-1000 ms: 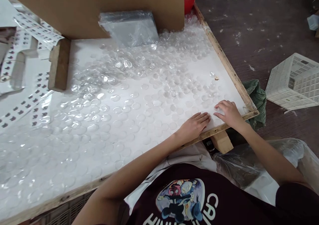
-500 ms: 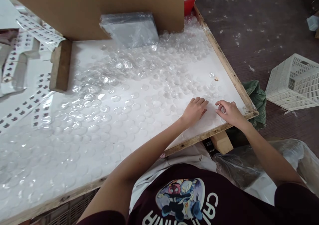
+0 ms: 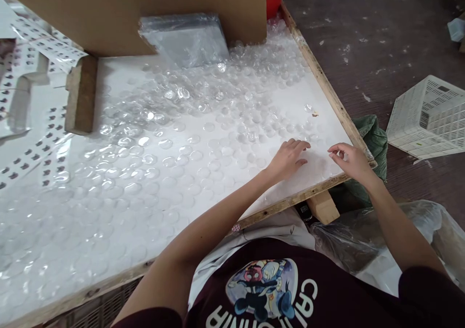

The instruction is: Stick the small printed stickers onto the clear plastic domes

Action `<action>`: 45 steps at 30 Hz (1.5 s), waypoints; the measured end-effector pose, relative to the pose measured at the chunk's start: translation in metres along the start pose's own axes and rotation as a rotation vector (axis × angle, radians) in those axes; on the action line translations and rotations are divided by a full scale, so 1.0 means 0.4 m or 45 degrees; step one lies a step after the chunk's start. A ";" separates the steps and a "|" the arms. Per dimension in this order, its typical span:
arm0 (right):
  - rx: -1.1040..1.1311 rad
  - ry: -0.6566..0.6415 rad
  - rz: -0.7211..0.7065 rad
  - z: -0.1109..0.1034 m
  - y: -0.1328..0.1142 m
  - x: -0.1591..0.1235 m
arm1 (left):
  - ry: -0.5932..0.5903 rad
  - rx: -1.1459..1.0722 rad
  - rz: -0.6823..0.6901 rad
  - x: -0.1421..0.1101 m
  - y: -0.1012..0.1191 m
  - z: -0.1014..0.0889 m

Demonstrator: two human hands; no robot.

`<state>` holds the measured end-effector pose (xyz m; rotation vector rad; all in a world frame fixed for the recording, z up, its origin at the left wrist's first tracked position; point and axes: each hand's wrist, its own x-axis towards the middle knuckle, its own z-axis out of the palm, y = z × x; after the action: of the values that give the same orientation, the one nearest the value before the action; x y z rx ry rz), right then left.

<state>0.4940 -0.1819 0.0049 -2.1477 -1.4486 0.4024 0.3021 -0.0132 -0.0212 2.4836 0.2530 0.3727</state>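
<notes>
Clear round domed discs (image 3: 169, 161) cover the white tabletop (image 3: 327, 124), laid close together at the left and front and heaped loosely farther back. My left hand (image 3: 286, 159) hovers low over the discs near the front right, thumb apart from the fingers, and nothing shows in it. Just to its right, my right hand (image 3: 351, 162) is by the table's corner with thumb and forefinger tips drawn close in a pinch. Whatever is between them, if anything, is too small or transparent to make out.
Wooden strips (image 3: 319, 76) edge the table. A brown cardboard panel (image 3: 123, 18) stands behind a plastic-wrapped pack (image 3: 189, 42). A wooden block (image 3: 82, 95) and printed sticker strips (image 3: 47, 139) lie left. A red basin (image 3: 274, 4) sits at the back; a white crate (image 3: 425, 119) stands right.
My left hand has lifted from lying flat near the front edge and shifted slightly forward, its thumb now spread. My right hand has moved right, towards the corner, away from the left.
</notes>
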 end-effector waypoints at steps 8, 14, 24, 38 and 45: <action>-0.162 -0.235 -0.072 0.024 -0.004 -0.023 | -0.146 0.223 0.235 0.016 0.017 0.038; -0.260 -0.382 0.001 0.006 -0.037 -0.033 | -0.062 0.161 0.278 -0.032 0.011 0.019; -0.461 -0.553 0.085 0.018 -0.074 -0.004 | 0.060 0.108 0.218 -0.154 -0.005 -0.039; -0.028 -0.624 0.174 -0.010 -0.067 -0.009 | -0.132 0.111 0.261 -0.161 0.008 0.014; 0.095 -0.661 0.227 -0.033 -0.019 -0.007 | -0.074 0.107 0.252 -0.159 0.003 0.004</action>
<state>0.4938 -0.1855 0.0202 -2.2154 -1.4688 1.1291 0.2428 -0.0317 -0.0348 2.6059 -0.0018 0.3770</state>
